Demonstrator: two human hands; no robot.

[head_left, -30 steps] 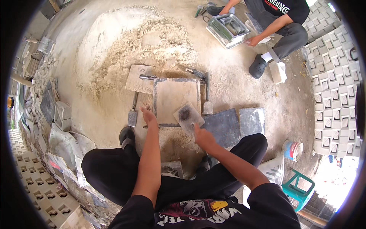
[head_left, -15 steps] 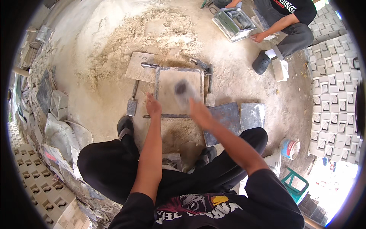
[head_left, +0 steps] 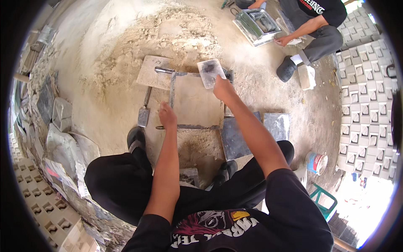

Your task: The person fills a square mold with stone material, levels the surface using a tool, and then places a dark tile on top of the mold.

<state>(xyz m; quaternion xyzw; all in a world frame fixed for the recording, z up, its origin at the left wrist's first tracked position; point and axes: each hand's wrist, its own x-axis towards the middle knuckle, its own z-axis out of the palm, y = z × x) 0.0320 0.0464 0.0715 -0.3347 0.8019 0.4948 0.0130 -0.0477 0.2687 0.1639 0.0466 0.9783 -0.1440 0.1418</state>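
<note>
Plate and frame at floor level, seen from beside the seated worker. Right hand (head_left: 223, 89): fingers closed on the near edge of a pale rectangular plate (head_left: 211, 71) marked by a dark central patch; the exact grip underneath is hidden from me. The plate lies over the far right corner of a dark-edged square frame (head_left: 191, 126); whether it touches the frame or hangs just above, I cannot tell. Pale, smooth material (head_left: 196, 103) fills the frame. Left hand (head_left: 168, 116): fingers loosely curled beside the frame's left bar; how far they are open, and whether they touch the bar, I cannot tell. Left of that hand lies a flat-bladed trowel (head_left: 143, 117), and beyond it a pale board (head_left: 152, 70) near the frame's far left corner. To the right, two dark slabs (head_left: 238, 136) lie side by side. Farther off, a co-worker's hand (head_left: 283, 40) is at a box-shaped mould (head_left: 247, 28).
</note>
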